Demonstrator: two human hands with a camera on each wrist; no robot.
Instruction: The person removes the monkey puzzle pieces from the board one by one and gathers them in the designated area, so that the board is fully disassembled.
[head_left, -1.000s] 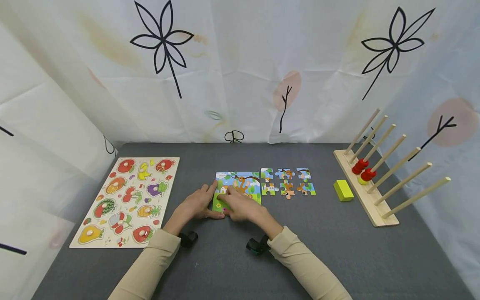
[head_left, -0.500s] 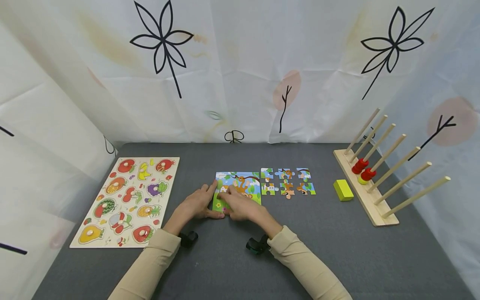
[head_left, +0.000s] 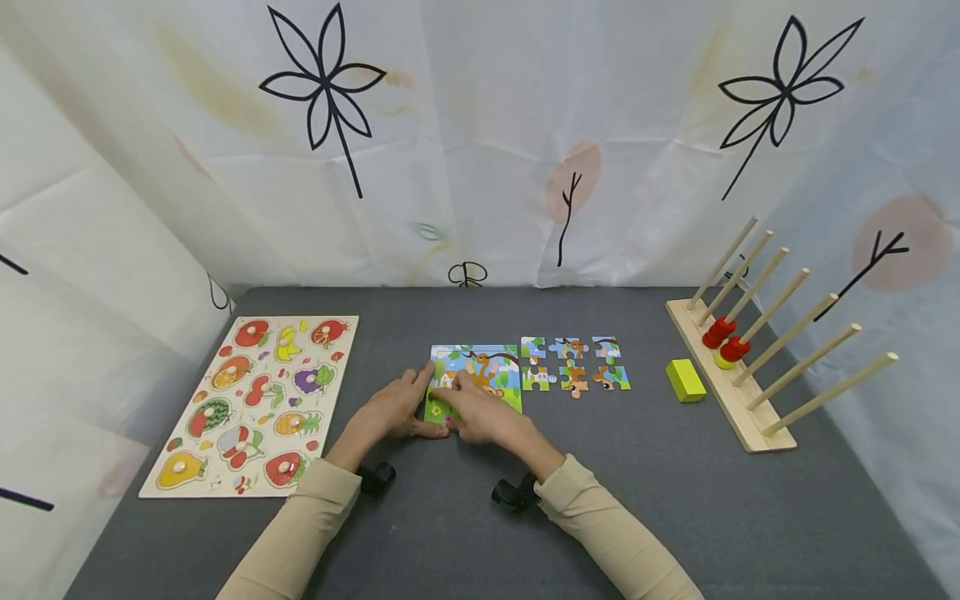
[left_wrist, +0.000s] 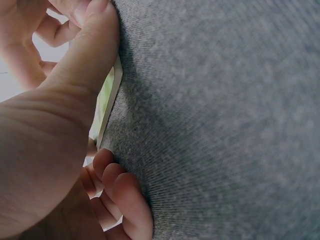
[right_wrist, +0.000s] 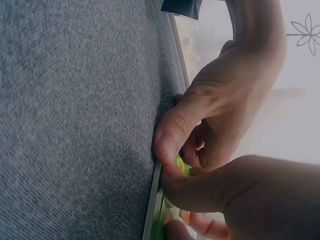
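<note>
A jigsaw puzzle in a flat tray [head_left: 489, 367], with a monkey picture, lies in the middle of the table. My left hand [head_left: 397, 407] is spread around its near left corner, fingers along the left edge and thumb along the near edge. My right hand [head_left: 483, 410] reaches over the lower part, index finger bent onto the picture and thumb at the near edge, pinching there. In the right wrist view, the tip of the right thumb [right_wrist: 187, 187] meets the left thumb [right_wrist: 172, 132] at the green corner. Both hands hide much of the picture's lower half.
Several loose jigsaw pieces [head_left: 574, 367] lie in two rows right of the tray. A fruit peg puzzle board [head_left: 264, 400] lies at left. A yellow block [head_left: 686, 381] sits beside a wooden peg stand [head_left: 757, 415] with red and yellow rings. A patterned curtain [head_left: 480, 125] hangs behind.
</note>
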